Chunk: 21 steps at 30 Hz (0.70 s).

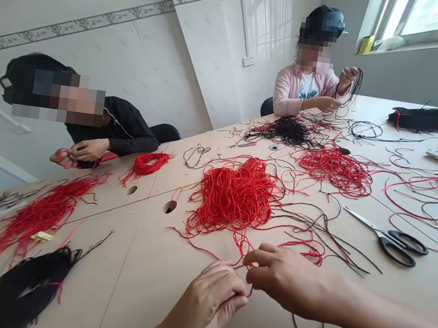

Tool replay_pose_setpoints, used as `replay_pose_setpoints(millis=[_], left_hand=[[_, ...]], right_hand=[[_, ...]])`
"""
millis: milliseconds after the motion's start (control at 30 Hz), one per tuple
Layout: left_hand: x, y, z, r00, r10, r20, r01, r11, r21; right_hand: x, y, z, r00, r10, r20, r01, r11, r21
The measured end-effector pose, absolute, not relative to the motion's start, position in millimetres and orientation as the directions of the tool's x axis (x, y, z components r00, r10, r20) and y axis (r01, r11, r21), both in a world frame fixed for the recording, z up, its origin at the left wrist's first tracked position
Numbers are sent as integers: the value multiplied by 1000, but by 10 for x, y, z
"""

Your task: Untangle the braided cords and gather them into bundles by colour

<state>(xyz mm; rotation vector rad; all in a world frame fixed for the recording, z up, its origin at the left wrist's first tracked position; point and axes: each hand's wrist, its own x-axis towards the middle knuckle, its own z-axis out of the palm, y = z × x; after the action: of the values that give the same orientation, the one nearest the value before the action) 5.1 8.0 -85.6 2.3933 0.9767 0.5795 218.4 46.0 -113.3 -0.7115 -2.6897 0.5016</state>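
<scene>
Left hand (211, 300): pinching a red cord (250, 292)
Right hand (275, 273): curled at that cord, grip hidden
Red cord pile (235, 193): just beyond both hands
Black cords (352, 252): between pile and scissors (384, 236)

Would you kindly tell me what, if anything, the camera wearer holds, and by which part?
A red cord: a short stretch shows between the left grip and right grip, which seem to pinch it; the exact part held is hidden.
</scene>
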Motion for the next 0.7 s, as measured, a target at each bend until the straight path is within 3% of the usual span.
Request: replay_pose_setpoints(millis=[100,200,367,533,700], left_hand=[[12,265,-874,512,852,112,584,-441,682],[-23,698,-1029,161,983,84,637,-169,752],[27,1674,-1248,-98,990,103,686,-8,728],[191,2316,-1204,-245,968,49,730,151,667],[255,2562,-1240,-259,966,4,773,204,600]], right_hand=[[2185,478,-1151,-792,570,221,450,788,-420],[2216,503,-1178,-722,643,255,502,741,-446],[2294,546,-1246,-658,721,218,540,653,-531],[2312,552,-1237,-637,755,157,554,590,-587],[2257,529,-1332,-668,723,176,522,623,-582]])
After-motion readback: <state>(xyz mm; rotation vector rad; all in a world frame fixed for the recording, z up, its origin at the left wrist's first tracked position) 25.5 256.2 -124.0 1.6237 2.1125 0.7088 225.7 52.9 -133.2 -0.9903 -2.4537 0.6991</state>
